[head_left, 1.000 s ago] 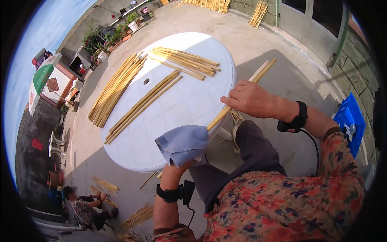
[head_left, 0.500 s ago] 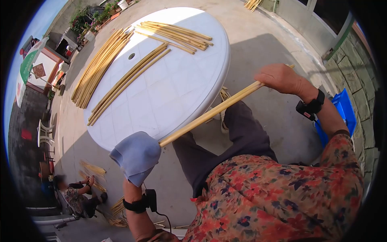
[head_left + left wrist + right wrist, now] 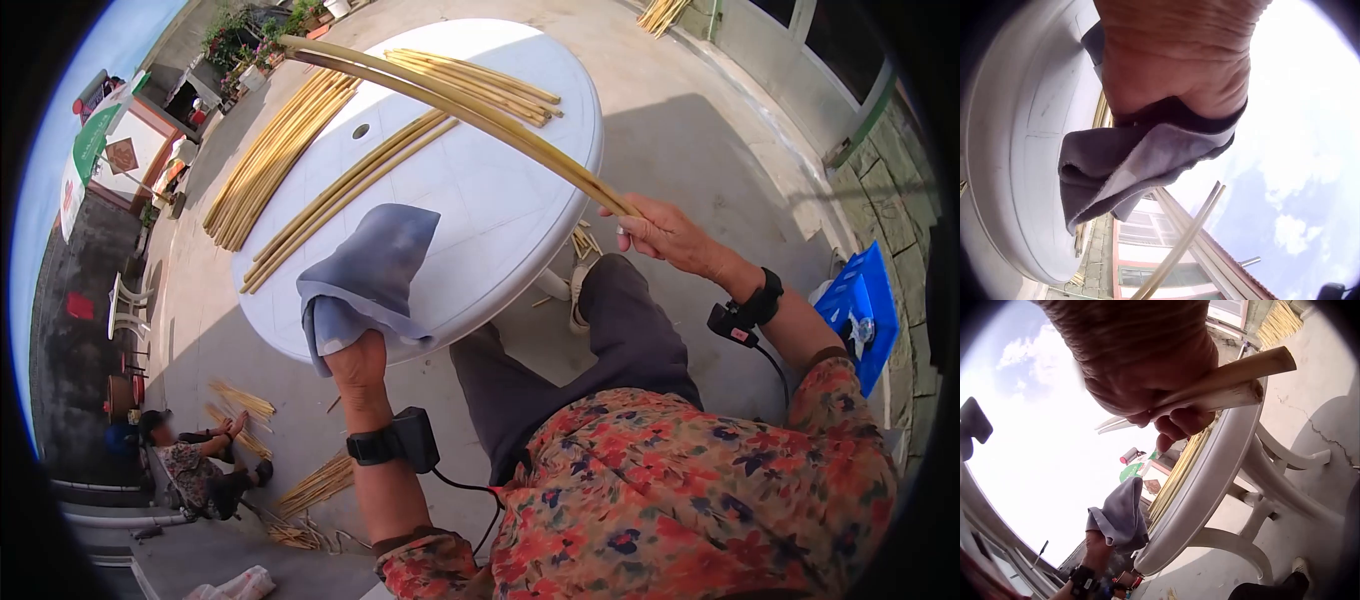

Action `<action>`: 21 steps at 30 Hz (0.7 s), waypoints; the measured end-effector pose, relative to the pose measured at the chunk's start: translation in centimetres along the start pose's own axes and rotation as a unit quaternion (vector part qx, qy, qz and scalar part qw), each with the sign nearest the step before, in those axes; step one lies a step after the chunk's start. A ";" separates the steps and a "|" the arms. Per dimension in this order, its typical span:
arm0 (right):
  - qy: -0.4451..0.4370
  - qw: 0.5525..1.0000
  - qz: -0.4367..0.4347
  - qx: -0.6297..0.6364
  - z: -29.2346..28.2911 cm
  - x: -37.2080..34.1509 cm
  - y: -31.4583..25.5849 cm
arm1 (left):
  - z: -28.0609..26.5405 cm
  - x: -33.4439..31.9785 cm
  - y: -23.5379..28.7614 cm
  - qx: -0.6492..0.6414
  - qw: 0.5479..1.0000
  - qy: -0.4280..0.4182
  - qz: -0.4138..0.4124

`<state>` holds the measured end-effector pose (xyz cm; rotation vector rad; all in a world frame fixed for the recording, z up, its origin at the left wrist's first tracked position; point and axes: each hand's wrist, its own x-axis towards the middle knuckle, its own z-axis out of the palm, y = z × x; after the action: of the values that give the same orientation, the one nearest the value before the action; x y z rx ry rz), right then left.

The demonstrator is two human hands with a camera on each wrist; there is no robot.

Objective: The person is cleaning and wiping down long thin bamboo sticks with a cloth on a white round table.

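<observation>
Two long yellowish sticks (image 3: 470,108) slant up and left across the table in the head view, their near ends gripped by the right hand (image 3: 662,235). The right wrist view shows the butt ends of the sticks (image 3: 1232,387) jutting out beside the curled fingers of the right hand (image 3: 1154,369). A blue-grey cloth (image 3: 375,265) covers the left hand (image 3: 355,365), which holds it over the table's near left side, apart from the sticks. Cloth (image 3: 1147,156) hides the left fingers in the left wrist view, with the sticks (image 3: 1179,250) beyond.
Several sticks (image 3: 285,150) lie in groups on the white table (image 3: 500,230). A blue container (image 3: 862,315) stands at the right. At lower left, a seated person (image 3: 200,465) is near sticks (image 3: 318,485) on the ground.
The sticks have come out of the cloth and swung up over the table. The left hand has moved up with the cloth, now spread wider. The right hand has dropped slightly.
</observation>
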<state>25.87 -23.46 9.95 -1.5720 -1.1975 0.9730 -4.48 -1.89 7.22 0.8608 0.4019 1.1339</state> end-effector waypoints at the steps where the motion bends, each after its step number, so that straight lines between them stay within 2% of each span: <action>1: -0.029 0.999 -0.005 0.044 1.7 0.8 -0.1 | 0.9 0.2 -1.0 -0.061 0.998 -0.005 -0.019; 3: -0.075 0.990 -0.020 0.121 4.5 2.1 0.0 | 1.6 0.5 -2.8 -0.179 0.981 -0.019 -0.076; 4: -0.075 0.990 -0.023 0.121 5.6 2.5 -0.3 | 2.2 0.3 -3.4 -0.177 0.981 -0.021 -0.073; 6: -0.109 0.980 -0.006 0.168 7.0 3.5 -1.1 | 3.2 0.0 -4.5 -0.090 0.993 0.045 -0.056; 8: -0.122 0.975 -0.004 0.184 8.0 4.3 -1.7 | 2.3 -0.2 -5.4 -0.114 0.990 0.024 -0.080; 10: -0.138 0.970 -0.001 0.198 8.6 5.1 -1.9 | 1.6 -0.1 -6.2 -0.182 0.976 -0.054 -0.106; 11: -0.166 0.959 0.025 0.227 9.0 5.5 -1.9 | 1.3 0.1 -6.8 -0.184 0.976 -0.052 -0.104; 13: -0.197 0.945 0.052 0.255 9.8 6.3 -1.7 | 1.2 0.6 -7.8 -0.151 0.979 0.001 -0.135; 16: -0.215 0.933 0.097 0.271 11.0 7.0 -1.1 | 2.6 0.0 -7.2 -0.142 0.979 -0.033 -0.143; 17: -0.206 0.930 0.115 0.281 11.3 7.4 -0.7 | 3.5 -0.5 -6.6 -0.082 0.990 -0.004 -0.116; 19: -0.190 0.923 0.150 0.299 11.9 7.6 -0.3 | 3.7 0.0 -7.0 -0.081 0.989 0.023 -0.119; 21: -0.189 0.929 0.141 0.284 12.2 7.5 -0.3 | 3.6 0.7 -7.5 -0.080 0.986 0.071 -0.131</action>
<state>15.96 -13.77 6.39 -1.1274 -0.8254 1.6982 2.91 -3.86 3.83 0.5701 0.5189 0.9697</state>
